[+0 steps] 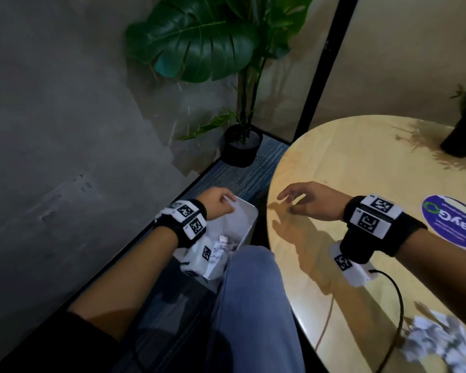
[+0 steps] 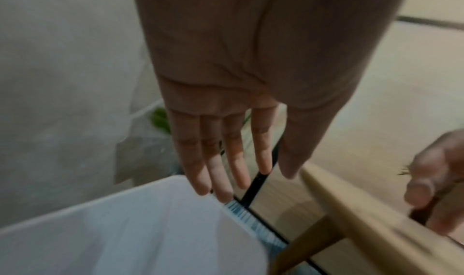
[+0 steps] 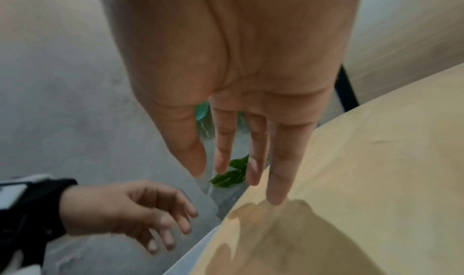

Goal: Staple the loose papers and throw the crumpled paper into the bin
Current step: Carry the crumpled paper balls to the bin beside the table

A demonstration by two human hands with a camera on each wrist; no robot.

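A white bin [image 1: 246, 211] stands on the floor left of the table, with crumpled paper [image 1: 223, 246] inside it. My left hand [image 1: 221, 203] hovers over the bin's far rim [image 2: 150, 190]. In the left wrist view the left hand [image 2: 251, 180] has straight fingers and holds nothing. My right hand [image 1: 299, 199] floats palm down over the round wooden table [image 1: 361, 162], empty. In the right wrist view the right hand [image 3: 236, 180] has its fingers spread near the table's left edge. Another crumpled paper ball [image 1: 439, 343] lies on the table at the near right. Neither stapler nor flat sheets show.
A tall potted plant [image 1: 241, 146] stands on the floor behind the bin, beside a grey wall. A small dark pot [image 1: 460, 141] and a round blue sticker [image 1: 452, 224] are on the table's right side. A black cable [image 1: 396, 300] trails from my right wrist. My knee [image 1: 253, 292] is beside the bin.
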